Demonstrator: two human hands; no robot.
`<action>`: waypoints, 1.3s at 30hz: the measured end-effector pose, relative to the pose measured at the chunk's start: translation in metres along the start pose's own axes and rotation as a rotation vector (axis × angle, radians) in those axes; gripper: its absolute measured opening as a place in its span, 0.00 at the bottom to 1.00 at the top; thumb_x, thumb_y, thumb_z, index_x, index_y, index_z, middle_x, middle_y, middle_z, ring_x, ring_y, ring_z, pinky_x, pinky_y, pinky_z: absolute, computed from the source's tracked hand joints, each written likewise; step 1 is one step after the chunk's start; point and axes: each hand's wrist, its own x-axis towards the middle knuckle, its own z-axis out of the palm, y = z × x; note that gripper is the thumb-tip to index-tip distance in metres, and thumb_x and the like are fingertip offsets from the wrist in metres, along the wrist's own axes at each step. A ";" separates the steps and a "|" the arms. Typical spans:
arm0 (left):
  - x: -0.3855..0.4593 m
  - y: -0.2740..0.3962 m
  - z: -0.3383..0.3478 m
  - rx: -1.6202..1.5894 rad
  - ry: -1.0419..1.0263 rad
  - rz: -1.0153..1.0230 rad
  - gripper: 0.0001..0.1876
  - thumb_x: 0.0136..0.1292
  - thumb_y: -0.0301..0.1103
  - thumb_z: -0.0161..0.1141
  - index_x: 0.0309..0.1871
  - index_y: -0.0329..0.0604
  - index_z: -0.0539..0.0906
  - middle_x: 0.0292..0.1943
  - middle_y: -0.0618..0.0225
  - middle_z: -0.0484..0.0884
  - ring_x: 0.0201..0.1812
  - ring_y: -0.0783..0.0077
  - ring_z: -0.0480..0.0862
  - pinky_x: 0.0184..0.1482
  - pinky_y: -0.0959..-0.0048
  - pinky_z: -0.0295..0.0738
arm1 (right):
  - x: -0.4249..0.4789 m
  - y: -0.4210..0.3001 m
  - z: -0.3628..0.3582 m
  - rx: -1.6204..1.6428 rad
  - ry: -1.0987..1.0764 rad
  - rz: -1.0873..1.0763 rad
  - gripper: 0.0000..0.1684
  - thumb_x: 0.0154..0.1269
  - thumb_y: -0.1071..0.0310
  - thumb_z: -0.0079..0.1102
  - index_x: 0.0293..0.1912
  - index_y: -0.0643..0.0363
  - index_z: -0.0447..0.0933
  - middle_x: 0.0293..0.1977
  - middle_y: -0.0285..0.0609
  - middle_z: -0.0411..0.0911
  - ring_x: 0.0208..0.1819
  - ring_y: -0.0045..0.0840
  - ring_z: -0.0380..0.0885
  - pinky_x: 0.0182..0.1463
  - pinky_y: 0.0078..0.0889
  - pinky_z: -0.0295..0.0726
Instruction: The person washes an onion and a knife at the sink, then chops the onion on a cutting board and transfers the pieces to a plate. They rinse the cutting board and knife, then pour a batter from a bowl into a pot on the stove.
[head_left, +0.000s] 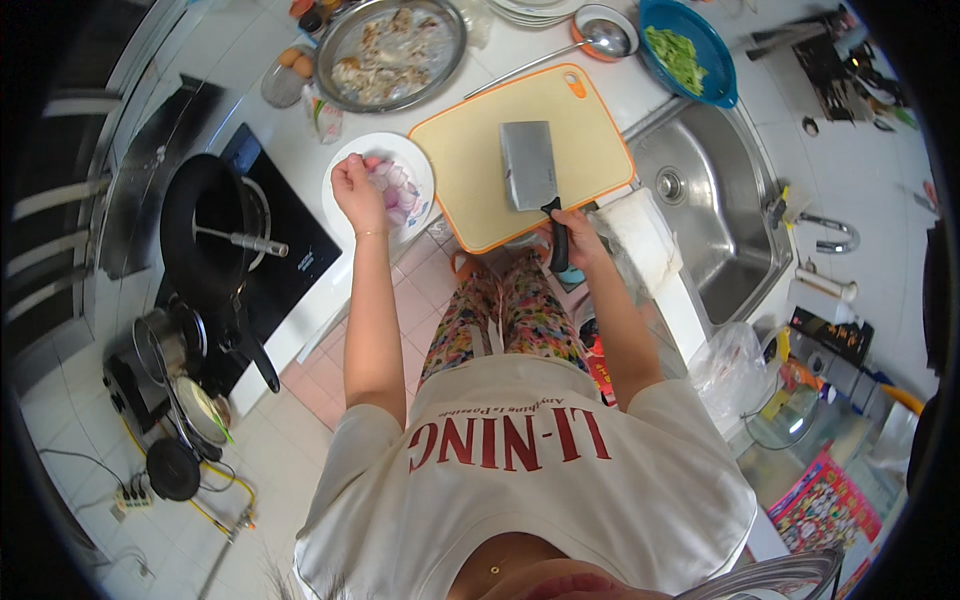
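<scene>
My right hand (579, 238) grips the black handle of a cleaver (527, 161), whose broad steel blade lies flat over a cream cutting board (465, 165) with an orange rim. Over a white plate (341, 161) just left of the board, my left hand (358, 187) is held with its fingers curled. The plate holds sliced purple onion (397, 196), and a small reddish piece shows beside my left fingertips. Whether those fingers hold it I cannot tell.
A black wok (196, 225) stands on the cooktop at left. Behind the board are a large metal tray (326, 67) of food, a ladle (525, 69) and a blue basket (720, 52) of chopped greens. The steel sink (720, 247) and a white cloth (641, 240) are at right.
</scene>
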 end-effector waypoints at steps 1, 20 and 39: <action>-0.002 0.003 0.004 0.006 -0.032 0.014 0.11 0.72 0.36 0.49 0.37 0.37 0.73 0.31 0.65 0.82 0.32 0.79 0.76 0.41 0.77 0.72 | 0.000 0.003 0.000 -0.012 0.005 -0.060 0.15 0.62 0.70 0.59 0.48 0.63 0.71 0.43 0.43 0.78 0.43 0.31 0.80 0.49 0.34 0.83; -0.194 0.072 0.294 0.159 -1.281 0.162 0.11 0.70 0.35 0.52 0.41 0.36 0.81 0.36 0.68 0.84 0.39 0.79 0.79 0.46 0.78 0.72 | -0.204 -0.072 -0.128 0.423 0.556 -0.440 0.17 0.59 0.71 0.57 0.48 0.63 0.69 0.39 0.41 0.75 0.38 0.27 0.80 0.41 0.30 0.87; -0.390 -0.001 0.537 0.218 -1.595 -0.061 0.14 0.67 0.30 0.47 0.50 0.37 0.80 0.40 0.56 0.84 0.42 0.63 0.84 0.46 0.69 0.79 | -0.180 -0.134 -0.243 0.800 0.625 -0.607 0.13 0.59 0.68 0.62 0.39 0.64 0.70 0.33 0.42 0.75 0.31 0.28 0.80 0.37 0.32 0.88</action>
